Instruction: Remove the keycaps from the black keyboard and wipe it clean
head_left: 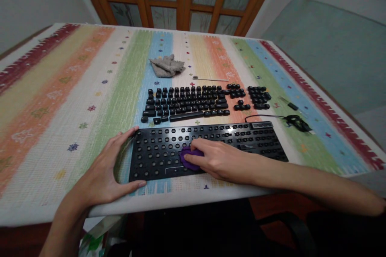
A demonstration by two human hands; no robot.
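Observation:
A black keyboard (pixel 157 148) with its keycaps off lies near the table's front edge, its bare key stems showing. My left hand (pixel 104 168) spans its left end, thumb at the lower corner and fingertips at the upper corner, steadying it. In my right hand (pixel 212 156) is a soft purple lump (pixel 191 160), pressed against the middle of the keyboard; whether it is cleaning gel or cloth I cannot tell. Behind the keyboard, the black keycaps (pixel 187 102) sit in rows that follow the keyboard's layout.
A crumpled grey cloth (pixel 168 66) lies farther back, with a thin brush (pixel 211 79) to its right. The coiled cable (pixel 297 123) rests right of the keyboard, near a small dark-handled tool (pixel 292 106). A striped tablecloth (pixel 99 88) covers the table.

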